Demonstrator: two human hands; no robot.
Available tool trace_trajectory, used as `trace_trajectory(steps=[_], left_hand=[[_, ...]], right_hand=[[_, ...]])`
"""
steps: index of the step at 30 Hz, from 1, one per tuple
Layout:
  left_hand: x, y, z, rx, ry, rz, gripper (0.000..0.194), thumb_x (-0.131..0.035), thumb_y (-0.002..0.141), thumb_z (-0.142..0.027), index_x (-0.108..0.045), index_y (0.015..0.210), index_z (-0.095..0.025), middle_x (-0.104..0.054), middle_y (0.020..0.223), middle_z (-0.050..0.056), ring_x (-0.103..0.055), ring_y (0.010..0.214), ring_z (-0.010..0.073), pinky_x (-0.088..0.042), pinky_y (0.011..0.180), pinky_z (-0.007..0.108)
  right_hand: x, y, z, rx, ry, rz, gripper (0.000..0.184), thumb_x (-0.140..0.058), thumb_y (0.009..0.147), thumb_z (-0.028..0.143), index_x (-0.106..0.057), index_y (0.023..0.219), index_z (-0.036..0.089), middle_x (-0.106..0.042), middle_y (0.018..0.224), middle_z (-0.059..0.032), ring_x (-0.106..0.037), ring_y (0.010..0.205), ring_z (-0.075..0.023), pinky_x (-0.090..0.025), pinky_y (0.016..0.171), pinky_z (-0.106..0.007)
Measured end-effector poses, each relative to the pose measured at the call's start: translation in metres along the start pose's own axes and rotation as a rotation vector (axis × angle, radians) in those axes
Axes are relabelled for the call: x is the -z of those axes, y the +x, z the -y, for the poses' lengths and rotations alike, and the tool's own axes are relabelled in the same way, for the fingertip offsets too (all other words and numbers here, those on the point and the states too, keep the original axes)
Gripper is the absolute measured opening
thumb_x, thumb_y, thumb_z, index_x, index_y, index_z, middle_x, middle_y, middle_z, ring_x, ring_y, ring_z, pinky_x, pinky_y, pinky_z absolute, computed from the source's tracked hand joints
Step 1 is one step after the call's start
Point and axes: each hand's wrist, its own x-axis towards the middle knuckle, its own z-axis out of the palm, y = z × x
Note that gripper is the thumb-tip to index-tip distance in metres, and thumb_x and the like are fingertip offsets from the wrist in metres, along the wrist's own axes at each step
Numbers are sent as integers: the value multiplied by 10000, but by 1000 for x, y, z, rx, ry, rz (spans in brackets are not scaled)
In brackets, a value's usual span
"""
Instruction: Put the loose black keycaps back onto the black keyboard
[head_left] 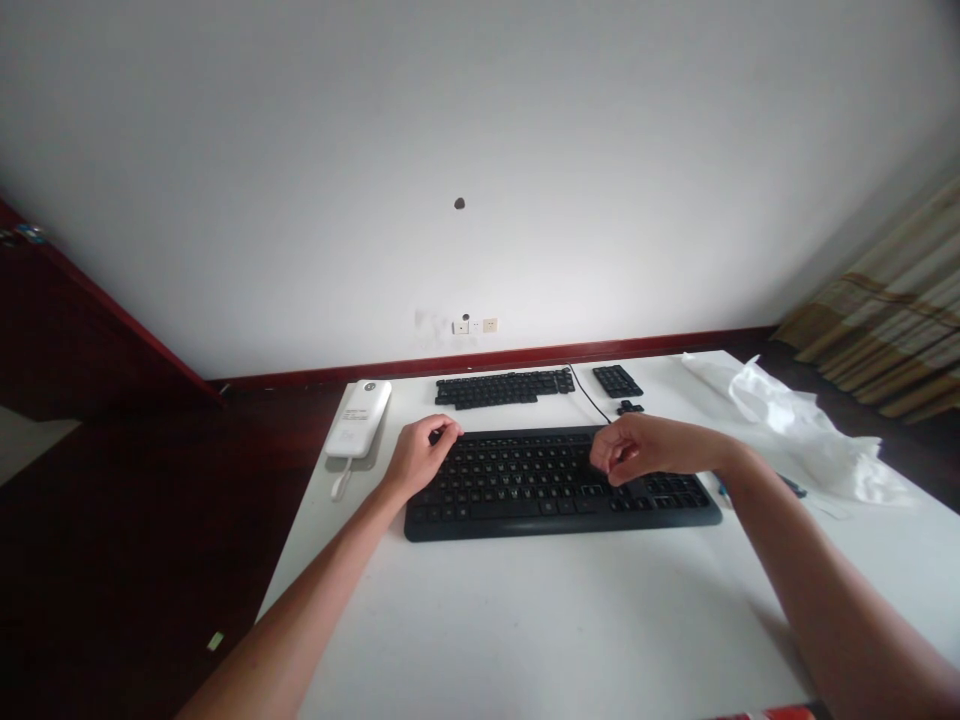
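A black keyboard (pixel 540 485) lies across the middle of the white table (pixel 540 620). My left hand (pixel 420 455) rests at the keyboard's top left corner, fingers curled in against the thumb. My right hand (pixel 637 448) hovers over the right part of the keyboard, fingers bent into a loose pinch. I cannot make out anything held in either hand. Behind the keyboard lie a black keycap block (pixel 504 387), a smaller numeric block (pixel 617 380) and a tiny arrow-key cluster (pixel 630 407).
A white power bank (pixel 358 418) with a short cable lies at the table's left edge. Crumpled clear plastic wrap (pixel 795 425) sits at the right. A thin black cable (pixel 589 397) runs behind the keyboard. Dark floor lies left; a white wall stands behind.
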Motion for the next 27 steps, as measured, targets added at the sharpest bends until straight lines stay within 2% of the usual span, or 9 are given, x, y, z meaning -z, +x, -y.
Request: trace_trajectory(steps=[10, 27], left_hand=[[-2, 0, 3, 5, 26, -2, 294, -562, 1021, -396, -747, 873, -222, -779, 944, 20, -716, 934, 221, -509, 877, 308], [-2, -1, 4, 3, 50, -10, 322, -545, 1027, -419, -749, 885, -214, -788, 968, 35, -725, 944, 229, -530, 907, 320]], right_hand=[[-10, 0, 13, -116, -205, -42, 351, -772, 775, 413, -816, 1035, 181, -813, 994, -71, -745, 966, -264, -561, 851, -333], [-23, 1, 17, -118, -340, -112, 293, -722, 820, 404, -820, 1033, 229, -799, 980, -60, -737, 919, -260, -564, 803, -342]])
